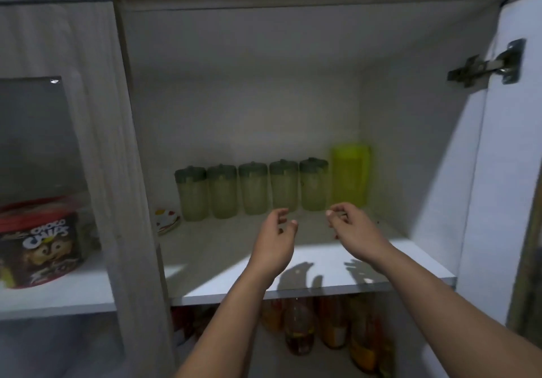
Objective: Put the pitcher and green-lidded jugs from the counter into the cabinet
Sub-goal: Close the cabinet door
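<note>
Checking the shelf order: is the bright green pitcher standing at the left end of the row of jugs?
No, the pitcher stands at the right end of the row, beside the fifth green-lidded jug.

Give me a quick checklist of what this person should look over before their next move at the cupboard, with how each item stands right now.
1. Five green-lidded jugs upright in a row at the back of the shelf: ok.
2. Yellow-green pitcher upright at the right end of the row: ok.
3. Left hand empty and clear of the jugs: ok.
4. Right hand empty: ok.
5. Cabinet door open, out of the way: ok.
6. Nothing left on the counter: cannot tell, the counter is out of view.
</note>
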